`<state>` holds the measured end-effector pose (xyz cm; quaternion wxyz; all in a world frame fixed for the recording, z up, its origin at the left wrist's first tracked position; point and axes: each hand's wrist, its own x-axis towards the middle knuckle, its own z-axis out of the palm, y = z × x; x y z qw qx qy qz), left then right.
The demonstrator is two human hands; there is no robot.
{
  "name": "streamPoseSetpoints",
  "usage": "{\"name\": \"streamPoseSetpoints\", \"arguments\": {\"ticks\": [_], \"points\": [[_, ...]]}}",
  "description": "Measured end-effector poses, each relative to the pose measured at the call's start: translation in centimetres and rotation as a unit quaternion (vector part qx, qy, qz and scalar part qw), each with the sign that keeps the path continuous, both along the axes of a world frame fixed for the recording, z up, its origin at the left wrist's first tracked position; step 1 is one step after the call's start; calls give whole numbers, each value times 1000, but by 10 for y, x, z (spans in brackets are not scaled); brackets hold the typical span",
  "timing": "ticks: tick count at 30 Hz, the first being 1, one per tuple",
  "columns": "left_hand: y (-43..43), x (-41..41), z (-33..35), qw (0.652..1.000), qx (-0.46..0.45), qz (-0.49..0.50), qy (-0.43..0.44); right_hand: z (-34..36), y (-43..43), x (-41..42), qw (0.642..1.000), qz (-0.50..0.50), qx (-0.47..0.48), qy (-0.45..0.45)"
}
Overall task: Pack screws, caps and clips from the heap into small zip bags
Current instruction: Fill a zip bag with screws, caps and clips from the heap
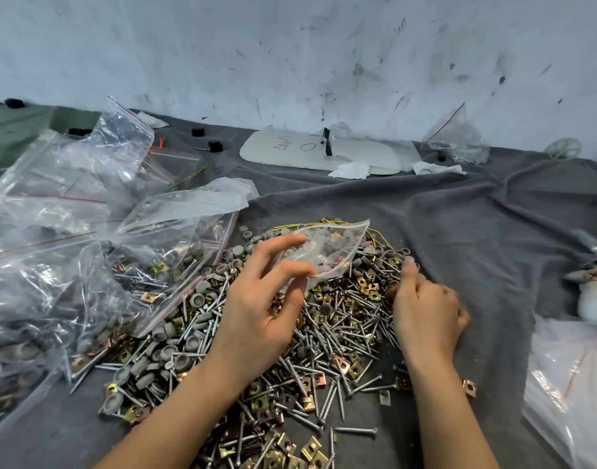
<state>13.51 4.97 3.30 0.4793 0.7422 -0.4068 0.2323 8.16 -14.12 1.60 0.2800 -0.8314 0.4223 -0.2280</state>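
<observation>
A wide heap of silver screws, grey round caps and brass clips lies on the grey cloth in front of me. My left hand hovers over the heap's middle and pinches a small clear zip bag between thumb and fingers; the bag hangs above the far part of the heap. My right hand rests on the heap's right edge with its fingers curled, their tips down among the parts; what they grip is hidden.
Large zip bags filled with parts pile up on the left. More clear bags lie at the right edge. A white oval board, tissues and a bag of small metal parts sit by the stained wall.
</observation>
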Motion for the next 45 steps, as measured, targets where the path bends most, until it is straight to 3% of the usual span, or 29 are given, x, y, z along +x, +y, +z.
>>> {"name": "streamPoseSetpoints", "arguments": {"ticks": [7, 11, 13, 16, 19, 22, 26, 29, 32, 37, 41, 45], "points": [[0, 0, 0, 1000, 0, 3, -1, 0, -3, -1, 1000, -23, -17, -10], [0, 0, 0, 1000, 4, 2, -3, 3, 3, 1, 991, -12, -16, -134], [0, 0, 0, 1000, 4, 0, -2, 9, 9, -1, 965, 4, -42, -260], [-1, -1, -2, 1000, 10, -8, -3, 18, 20, -7, 896, 45, -155, -413], [-2, -1, -3, 1000, 20, -14, -9, 18, 37, -10, 836, 135, -266, -461], [-2, -1, -3, 1000, 18, -19, -10, 16, 57, -6, 817, 228, -308, -431], [-1, 0, -3, 1000, 11, -20, -8, 13, 62, -3, 824, 252, -300, -409], [-1, -1, -1, 1000, 2, -13, -7, 15, 54, -4, 841, 172, -268, -438], [-2, -2, 0, 1000, -12, 7, -9, 18, 42, -2, 887, 74, -173, -421], [-1, -4, 3, 998, -51, 43, -20, 6, 11, 3, 973, -1, -14, -230], [0, -4, 4, 995, -79, 51, -20, 1, -1, 1, 989, -11, 62, -132], [1, -4, 4, 996, -76, 47, -17, 2, 5, 0, 998, 27, 26, -55]]}}
